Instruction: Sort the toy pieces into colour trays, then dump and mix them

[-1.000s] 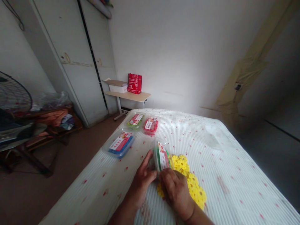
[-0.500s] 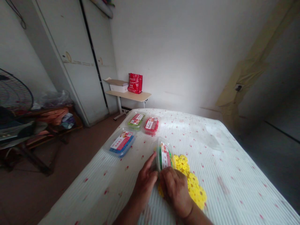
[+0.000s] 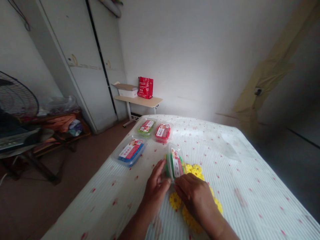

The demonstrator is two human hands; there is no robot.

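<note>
A clear plastic box [image 3: 176, 164] with green pieces inside and a red-and-white label stands tilted in front of me. My left hand [image 3: 155, 184] holds its left side, thumb toward the near corner. My right hand [image 3: 193, 192] has its curled fingers gripping the near right edge of the lid. Whether the lid has come loose there I cannot tell, since the fingers cover it. Yellow flower-shaped pieces [image 3: 195, 170] lie spread on the cloth beside and under my right hand, one loose yellow flower [image 3: 175, 200] between my wrists.
Lidded boxes with blue pieces [image 3: 131, 152], light green pieces [image 3: 146, 127] and red pieces [image 3: 163, 132] sit to the far left. A clear plastic lid or tray [image 3: 230, 146] rests at the right on the white dotted tablecloth [image 3: 250, 196]. A side table [image 3: 147, 101] holds a red bag [image 3: 145, 88].
The box has tilted further, and green pieces show at its left side. My right hand has shifted slightly right, uncovering the loose yellow flower. The view has moved slightly.
</note>
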